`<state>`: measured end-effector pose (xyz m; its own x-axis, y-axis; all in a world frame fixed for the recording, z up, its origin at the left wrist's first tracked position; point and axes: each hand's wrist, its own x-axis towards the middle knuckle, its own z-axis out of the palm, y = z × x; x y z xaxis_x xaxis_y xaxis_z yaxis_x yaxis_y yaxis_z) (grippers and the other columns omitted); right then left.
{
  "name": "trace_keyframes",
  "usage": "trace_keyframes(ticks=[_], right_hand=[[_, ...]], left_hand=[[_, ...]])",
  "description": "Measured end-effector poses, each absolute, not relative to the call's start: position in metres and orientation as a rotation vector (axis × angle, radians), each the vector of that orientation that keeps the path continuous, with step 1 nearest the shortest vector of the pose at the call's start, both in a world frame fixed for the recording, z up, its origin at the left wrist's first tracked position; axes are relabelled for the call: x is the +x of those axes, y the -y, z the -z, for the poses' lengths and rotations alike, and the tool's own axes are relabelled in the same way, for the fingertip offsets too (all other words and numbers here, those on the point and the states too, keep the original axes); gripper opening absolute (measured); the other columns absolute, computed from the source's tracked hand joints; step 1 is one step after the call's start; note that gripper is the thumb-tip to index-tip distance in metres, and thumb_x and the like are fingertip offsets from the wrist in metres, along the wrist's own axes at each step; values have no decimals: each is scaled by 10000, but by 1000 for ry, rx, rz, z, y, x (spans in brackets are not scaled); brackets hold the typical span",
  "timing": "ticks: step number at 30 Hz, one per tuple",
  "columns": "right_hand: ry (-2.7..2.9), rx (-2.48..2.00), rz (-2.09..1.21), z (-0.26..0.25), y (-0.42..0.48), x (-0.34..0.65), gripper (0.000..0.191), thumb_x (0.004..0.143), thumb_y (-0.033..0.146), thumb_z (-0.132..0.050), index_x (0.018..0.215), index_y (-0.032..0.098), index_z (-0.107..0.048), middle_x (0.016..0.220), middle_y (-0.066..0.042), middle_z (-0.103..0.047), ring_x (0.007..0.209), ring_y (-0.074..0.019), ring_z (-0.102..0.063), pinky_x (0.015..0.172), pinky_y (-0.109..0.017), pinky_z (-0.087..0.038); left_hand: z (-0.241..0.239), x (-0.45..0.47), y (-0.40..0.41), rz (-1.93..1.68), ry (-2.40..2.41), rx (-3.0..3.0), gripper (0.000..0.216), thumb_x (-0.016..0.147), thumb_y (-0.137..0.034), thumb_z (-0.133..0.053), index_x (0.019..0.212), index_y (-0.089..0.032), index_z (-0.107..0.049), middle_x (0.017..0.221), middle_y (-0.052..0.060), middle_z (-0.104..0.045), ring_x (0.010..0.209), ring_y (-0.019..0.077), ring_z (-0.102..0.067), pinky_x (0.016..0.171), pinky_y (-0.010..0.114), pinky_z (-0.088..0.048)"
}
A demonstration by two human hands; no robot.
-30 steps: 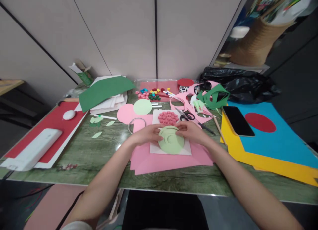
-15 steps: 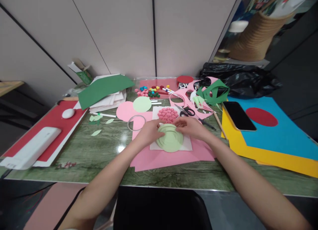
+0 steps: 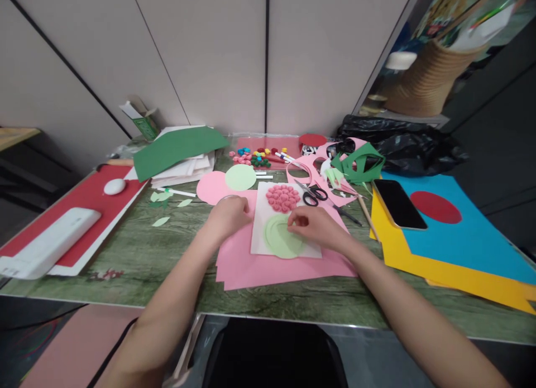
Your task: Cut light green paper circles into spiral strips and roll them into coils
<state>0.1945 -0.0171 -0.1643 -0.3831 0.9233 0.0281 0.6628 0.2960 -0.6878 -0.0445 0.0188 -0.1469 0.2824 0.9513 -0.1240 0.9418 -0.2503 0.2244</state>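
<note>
A light green paper disc (image 3: pixel 277 238) with cut concentric rings lies on a white sheet (image 3: pixel 263 209), which sits on pink paper (image 3: pixel 268 265). My right hand (image 3: pixel 313 225) is closed in a pinch on the disc's upper right part. My left hand (image 3: pixel 228 214) lies to the left on the pink paper with its fingers curled down. It covers the spot where a thin clear ring lay, and what it holds is hidden. A cluster of small pink balls (image 3: pixel 283 197) sits on the white sheet just beyond the disc.
Scissors (image 3: pixel 313 194), pink (image 3: pixel 307 173) and green (image 3: pixel 360 162) paper scraps and small coloured balls (image 3: pixel 255 155) lie behind. A black phone (image 3: pixel 398 202) rests on yellow (image 3: pixel 419 254) and blue (image 3: pixel 469 237) sheets at right. A white device (image 3: pixel 46 243) on red card and a paper stack (image 3: pixel 178 153) are at left.
My left hand has left the green disc and moved left onto the ring's place. The disc has settled flat on the white sheet, with my right hand still on it.
</note>
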Motion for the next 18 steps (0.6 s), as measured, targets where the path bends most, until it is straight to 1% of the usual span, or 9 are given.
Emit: trace_keyframes(ticks=[2, 5, 7, 11, 15, 18], right_hand=[[2174, -1428, -810, 168, 18, 190, 67, 710, 147, -652, 660, 184, -626, 636, 25, -578, 597, -121, -513, 548, -232, -331], [2180, -1449, -790, 172, 16, 190, 77, 723, 169, -648, 656, 180, -611, 631, 27, -562, 593, -117, -501, 544, -229, -311], [2177, -1463, -775, 172, 15, 190, 80, 733, 182, -642, 660, 181, -609, 627, 27, -556, 595, -117, -500, 544, -226, -308], [2189, -1479, -738, 169, 15, 190, 111, 693, 138, -649, 615, 178, -581, 619, 26, -553, 590, -117, -492, 545, -226, -296], [2149, -1503, -709, 169, 15, 191, 76, 758, 168, -592, 683, 180, -600, 660, 5, -583, 622, -137, -522, 564, -237, -328], [2122, -1506, -726, 170, 13, 195, 81, 805, 193, -559, 757, 184, -624, 715, -11, -621, 654, -150, -545, 590, -253, -361]], left_hand=[[145, -48, -19, 2, -1739, 2319, 85, 709, -171, -557, 751, -172, -631, 853, 94, -676, 758, 222, -617, 613, 294, -413], [145, -49, -18, 61, -1743, 2347, 152, 693, -97, -517, 770, -173, -624, 893, 101, -677, 780, 220, -620, 632, 292, -417], [145, -48, -17, 87, -1757, 2355, 210, 685, -56, -492, 806, -170, -620, 905, 108, -678, 784, 217, -625, 648, 291, -422], [146, -45, -14, 93, -1811, 2334, 301, 688, -10, -456, 909, -155, -600, 878, 119, -682, 767, 222, -637, 642, 286, -428], [145, -44, -14, 28, -1864, 2288, 367, 678, -3, -451, 995, -144, -571, 895, 132, -683, 768, 244, -647, 619, 298, -430], [143, -41, -16, -57, -1873, 2270, 353, 700, -39, -466, 1014, -163, -568, 954, 116, -675, 851, 246, -644, 673, 306, -446]])
